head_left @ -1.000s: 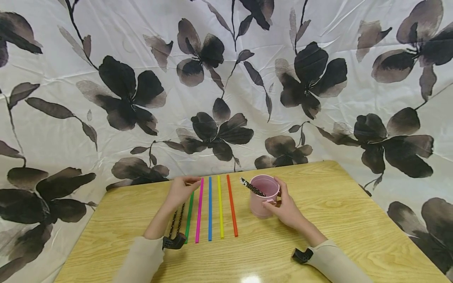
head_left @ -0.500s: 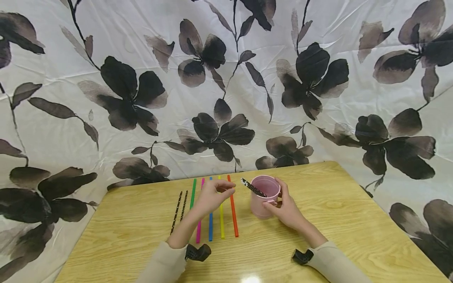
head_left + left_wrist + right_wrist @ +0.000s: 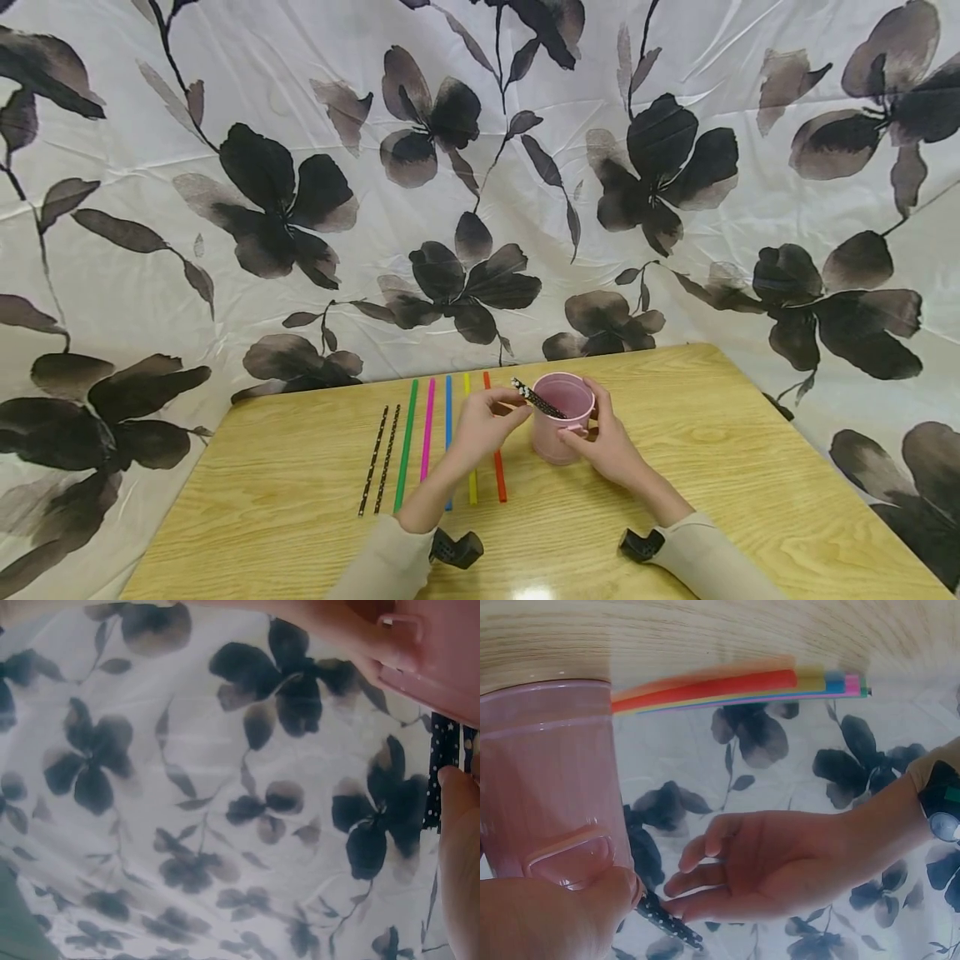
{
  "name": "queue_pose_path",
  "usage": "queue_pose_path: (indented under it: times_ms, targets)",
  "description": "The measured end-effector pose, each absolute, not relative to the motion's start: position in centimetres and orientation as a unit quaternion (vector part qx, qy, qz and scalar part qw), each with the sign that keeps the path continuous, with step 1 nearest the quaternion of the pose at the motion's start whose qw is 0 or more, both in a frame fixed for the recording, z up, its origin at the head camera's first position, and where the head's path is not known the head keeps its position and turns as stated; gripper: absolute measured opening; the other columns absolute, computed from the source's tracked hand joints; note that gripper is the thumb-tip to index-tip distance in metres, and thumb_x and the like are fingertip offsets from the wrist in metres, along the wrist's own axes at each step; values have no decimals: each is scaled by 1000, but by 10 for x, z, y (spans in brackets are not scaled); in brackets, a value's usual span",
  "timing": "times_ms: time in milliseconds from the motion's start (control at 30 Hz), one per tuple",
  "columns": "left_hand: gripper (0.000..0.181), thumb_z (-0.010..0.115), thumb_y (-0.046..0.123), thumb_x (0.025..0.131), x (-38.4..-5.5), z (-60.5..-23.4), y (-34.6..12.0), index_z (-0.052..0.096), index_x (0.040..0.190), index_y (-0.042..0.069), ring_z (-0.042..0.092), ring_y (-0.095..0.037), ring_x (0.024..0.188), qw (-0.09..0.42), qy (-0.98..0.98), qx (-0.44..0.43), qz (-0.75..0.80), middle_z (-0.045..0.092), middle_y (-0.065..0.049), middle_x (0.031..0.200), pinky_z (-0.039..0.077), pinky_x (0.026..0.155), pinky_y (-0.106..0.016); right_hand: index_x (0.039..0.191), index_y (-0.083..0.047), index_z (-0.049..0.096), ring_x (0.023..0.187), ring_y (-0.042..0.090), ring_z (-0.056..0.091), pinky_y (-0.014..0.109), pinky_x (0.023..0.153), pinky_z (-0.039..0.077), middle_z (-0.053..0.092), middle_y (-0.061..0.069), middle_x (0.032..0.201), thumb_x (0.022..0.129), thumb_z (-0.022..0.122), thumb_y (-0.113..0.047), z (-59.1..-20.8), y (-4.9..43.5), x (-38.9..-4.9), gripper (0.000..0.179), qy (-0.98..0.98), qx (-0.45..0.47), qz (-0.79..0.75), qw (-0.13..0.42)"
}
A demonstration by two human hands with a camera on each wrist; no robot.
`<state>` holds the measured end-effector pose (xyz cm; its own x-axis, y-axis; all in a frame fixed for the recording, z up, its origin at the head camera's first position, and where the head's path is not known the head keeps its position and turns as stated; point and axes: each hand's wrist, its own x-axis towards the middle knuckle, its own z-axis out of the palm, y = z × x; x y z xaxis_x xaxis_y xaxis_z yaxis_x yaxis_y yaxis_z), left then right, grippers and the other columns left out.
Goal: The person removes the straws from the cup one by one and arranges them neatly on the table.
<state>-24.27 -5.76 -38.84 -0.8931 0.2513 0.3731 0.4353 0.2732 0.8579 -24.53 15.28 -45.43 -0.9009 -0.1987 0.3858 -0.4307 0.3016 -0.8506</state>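
A pink mug (image 3: 553, 433) with a small handle stands on the table, gripped by my right hand (image 3: 611, 446) around its side and handle. Black straws with white dots (image 3: 538, 398) lean out of the mug's left rim. My left hand (image 3: 483, 429) reaches over the row of straws to these leaning ones. Its thumb (image 3: 459, 802) lies at a dotted straw in the left wrist view. The right wrist view shows a gap between the left thumb and fingers. Under the left hand and forearm, the red straw (image 3: 501, 475) and yellow straw (image 3: 472, 487) are partly hidden.
On the wooden table (image 3: 675, 400) lie a blue straw (image 3: 448, 417), a magenta straw (image 3: 428, 433), a green straw (image 3: 406, 446) and two black patterned straws (image 3: 373, 458), roughly side by side. A flowered cloth (image 3: 480, 167) hangs behind the table's far edge.
My left hand has moved right, from the far end of the green and magenta straws, across the row to the mug's straws. My right hand keeps its hold on the mug.
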Motion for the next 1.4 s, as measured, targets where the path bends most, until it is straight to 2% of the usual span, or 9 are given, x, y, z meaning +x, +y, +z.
queue_pose_path:
  times_ms: [100,333,567,800,967,1100,1200,1400]
  targets:
    - [15,67,6,78,-247,-395,-53,67,91,-1,60,-27,70,94,-781,-215,-579,64,-12,84,50,57,-25,139,-13,11,98,27,51,36,74,49,42,25,121,76,69,-12,-454,153,-245,85,-798,197,560,102]
    - [10,69,13,77,-263,-422,-45,70,86,10,60,-20,67,97,-770,-216,-592,65,-2,77,49,54,-25,139,-16,10,99,26,50,32,74,49,41,24,122,77,69,-14,-456,153,-244,85,-803,194,555,95]
    - [10,69,13,77,-258,-422,-45,70,85,8,61,-17,66,117,-754,-218,-608,65,-1,77,50,54,-25,139,-13,11,98,26,50,28,73,49,42,25,121,77,69,-13,-456,153,-243,85,-802,195,556,96]
    - [11,67,7,78,-236,-392,-50,67,84,-1,61,-19,67,154,-729,-232,-626,64,-9,77,52,61,-31,139,-15,12,97,29,51,29,73,49,42,26,120,76,70,-12,-458,152,-242,85,-799,193,561,100]
    - [13,65,6,80,-230,-381,-62,65,88,-3,62,-19,71,163,-708,-235,-645,65,-9,81,51,62,-29,139,-15,11,98,33,51,30,73,49,42,27,120,76,70,-10,-460,151,-241,86,-796,198,564,98]
    - [15,63,5,81,-226,-362,-75,62,91,-6,63,-22,77,166,-687,-252,-662,65,-11,85,51,67,-28,139,-14,12,96,28,52,29,73,49,42,27,120,75,70,-10,-460,150,-240,86,-797,194,562,104]
    - [14,62,0,80,-219,-339,-87,61,90,-9,62,-27,80,170,-664,-264,-679,64,-17,87,51,71,-32,139,-14,13,94,27,52,30,73,49,43,27,119,75,71,-10,-459,151,-240,86,-798,189,562,107]
    - [11,60,-5,79,-215,-301,-117,59,88,-12,61,-29,77,214,-626,-284,-694,62,-24,87,51,70,-34,139,-15,12,94,26,51,28,73,49,42,27,119,76,70,-11,-454,150,-241,86,-801,188,558,105]
